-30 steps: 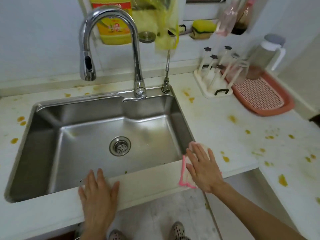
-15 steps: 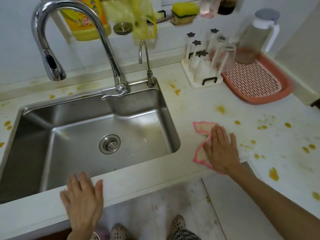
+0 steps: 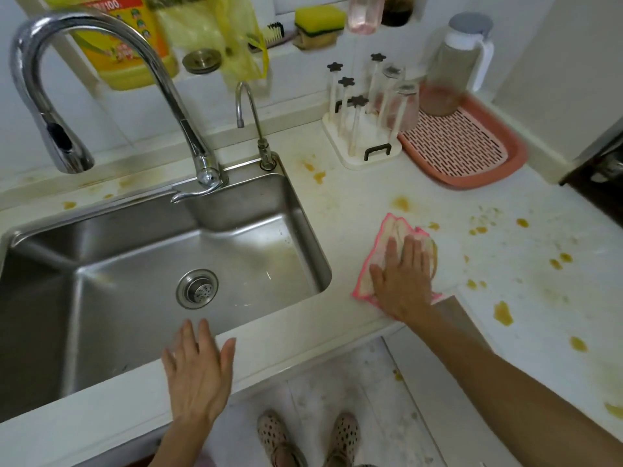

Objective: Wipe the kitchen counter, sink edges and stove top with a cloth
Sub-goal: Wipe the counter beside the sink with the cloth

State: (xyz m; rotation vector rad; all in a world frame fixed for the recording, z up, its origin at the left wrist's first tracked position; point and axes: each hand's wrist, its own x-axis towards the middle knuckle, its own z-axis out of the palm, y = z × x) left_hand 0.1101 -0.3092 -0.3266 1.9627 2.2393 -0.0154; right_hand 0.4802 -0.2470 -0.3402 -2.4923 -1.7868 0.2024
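A cream cloth with a pink hem (image 3: 391, 232) lies on the white counter (image 3: 354, 203) just right of the steel sink (image 3: 101, 251). My right hand (image 3: 403, 278) presses flat on the cloth with the fingers spread. My left hand (image 3: 199, 372) rests palm down on the front sink edge, fingers apart, holding nothing. Yellow-brown stains (image 3: 502, 313) dot the counter to the right of the cloth and near the back. The stove top is not in view.
A tall chrome tap (image 3: 111, 52) and a small tap (image 3: 249, 116) stand behind the sink. At the back right are a white cup rack with glasses (image 3: 364, 143), a pink drain tray (image 3: 465, 153) and a jug (image 3: 455, 62). A dark appliance edge (image 3: 603, 176) shows at far right.
My right hand has slid the cloth from the sink's front right corner to the right and further back on the counter. My left hand stays flat on the front sink edge.
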